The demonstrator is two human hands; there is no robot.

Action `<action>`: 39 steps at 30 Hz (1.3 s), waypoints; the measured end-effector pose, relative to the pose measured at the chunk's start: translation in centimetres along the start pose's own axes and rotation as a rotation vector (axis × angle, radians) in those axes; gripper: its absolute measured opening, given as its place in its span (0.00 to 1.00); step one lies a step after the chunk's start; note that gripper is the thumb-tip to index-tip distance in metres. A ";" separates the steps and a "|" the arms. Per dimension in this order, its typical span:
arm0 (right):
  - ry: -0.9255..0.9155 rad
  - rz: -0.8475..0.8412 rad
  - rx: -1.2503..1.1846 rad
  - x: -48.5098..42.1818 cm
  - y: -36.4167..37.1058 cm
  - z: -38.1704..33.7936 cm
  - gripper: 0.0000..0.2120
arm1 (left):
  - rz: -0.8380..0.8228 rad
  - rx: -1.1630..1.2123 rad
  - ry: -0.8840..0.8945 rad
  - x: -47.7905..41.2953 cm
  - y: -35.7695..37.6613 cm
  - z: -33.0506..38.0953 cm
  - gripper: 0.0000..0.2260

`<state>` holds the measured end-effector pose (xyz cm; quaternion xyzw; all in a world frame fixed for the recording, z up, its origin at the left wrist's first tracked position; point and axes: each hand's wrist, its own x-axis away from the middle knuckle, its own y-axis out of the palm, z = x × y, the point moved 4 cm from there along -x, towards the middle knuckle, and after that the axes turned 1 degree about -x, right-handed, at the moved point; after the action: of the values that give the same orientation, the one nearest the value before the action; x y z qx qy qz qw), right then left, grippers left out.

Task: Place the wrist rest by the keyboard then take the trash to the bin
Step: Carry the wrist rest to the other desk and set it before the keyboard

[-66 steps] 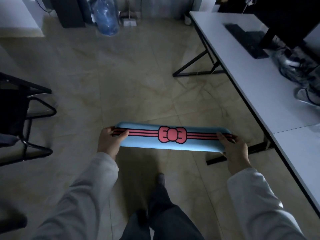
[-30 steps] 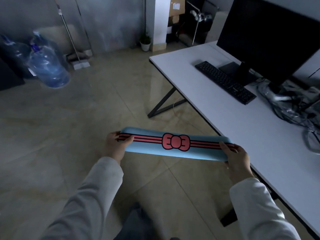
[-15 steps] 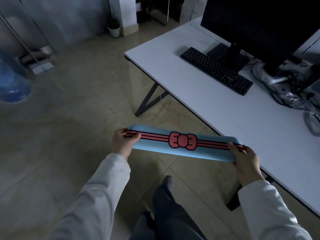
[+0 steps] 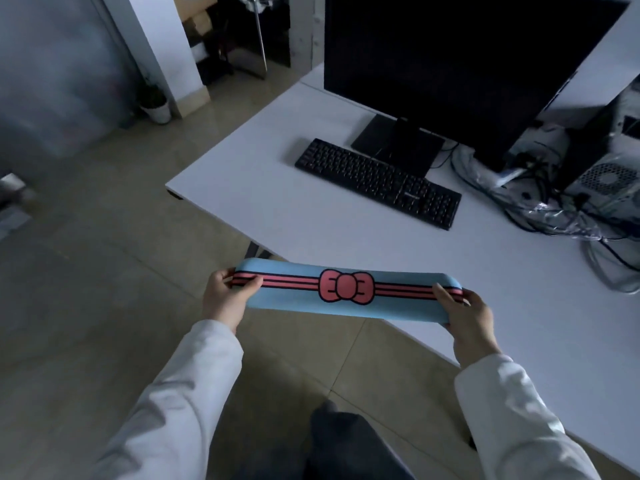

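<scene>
The person is holding the wrist rest [image 4: 346, 294] in the air, one end in each grip. The left hand [image 4: 227, 299] is clamping the left end, thumb on top across the red stripes; the right hand [image 4: 467, 315] is clamping the right end the same way. Neither end is resting on anything.

The rest is hanging over the near edge of the tabletop [image 4: 311, 216], its right part above the white surface, its left part above the floor. Its long axis is running left to right across the view, dipping slightly toward the right.

The keyboard [image 4: 379, 181] is lying further in on the tabletop, ahead of both hands and a little to the right, in front of the monitor [image 4: 450, 64]. Its long axis is slanting away to the upper left, so the two axes are not quite parallel. The right hand is the nearer one to the keyboard.

Judgement: the placing step is under way and not yet done. The coming move appears to call for carrying the rest forward, turning it to match the keyboard's slant, and setting it along the keyboard's near edge. No trash or bin can be confirmed in view.
</scene>
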<state>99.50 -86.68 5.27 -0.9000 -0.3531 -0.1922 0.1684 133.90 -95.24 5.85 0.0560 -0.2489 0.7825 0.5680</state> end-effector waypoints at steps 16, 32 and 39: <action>0.202 0.360 -0.096 -4.3 4.0 0.3 0.15 | -0.384 -0.225 0.087 -15.1 12.0 7.2 0.22; 0.441 0.578 -0.001 -2.2 8.4 4.3 0.08 | -0.592 -0.599 0.148 -21.6 19.8 9.3 0.22; 0.441 0.587 -0.021 -2.4 9.1 4.6 0.13 | -0.545 -0.678 0.199 -22.2 21.1 9.4 0.21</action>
<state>105.30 -92.34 -1.40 -0.9017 -0.0333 -0.3287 0.2791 120.49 -123.49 -1.07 -0.1457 -0.4117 0.4801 0.7608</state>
